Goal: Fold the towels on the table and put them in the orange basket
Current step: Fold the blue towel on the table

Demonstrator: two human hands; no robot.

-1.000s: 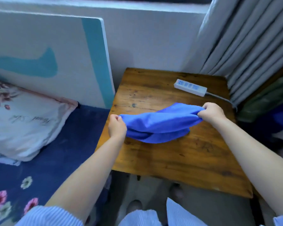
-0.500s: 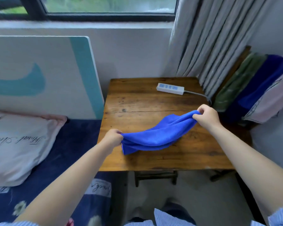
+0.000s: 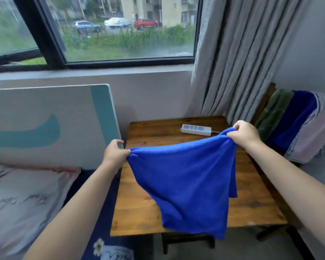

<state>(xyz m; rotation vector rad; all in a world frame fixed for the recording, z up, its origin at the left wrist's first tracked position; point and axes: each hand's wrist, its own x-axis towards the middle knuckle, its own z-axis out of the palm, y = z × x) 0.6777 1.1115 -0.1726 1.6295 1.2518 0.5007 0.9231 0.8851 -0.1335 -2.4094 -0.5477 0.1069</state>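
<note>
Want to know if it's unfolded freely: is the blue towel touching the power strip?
Apart. The head view shows the power strip lying on the table with bare wood showing between it and the towel's raised top edge.

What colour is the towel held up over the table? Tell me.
Plain bright blue towel, seen in the head view.

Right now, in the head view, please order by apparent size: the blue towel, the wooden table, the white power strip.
1. wooden table, though the towel covers much of it
2. blue towel, held up nearer the camera, so it may look bigger than it is
3. white power strip, clearly smallest
</note>
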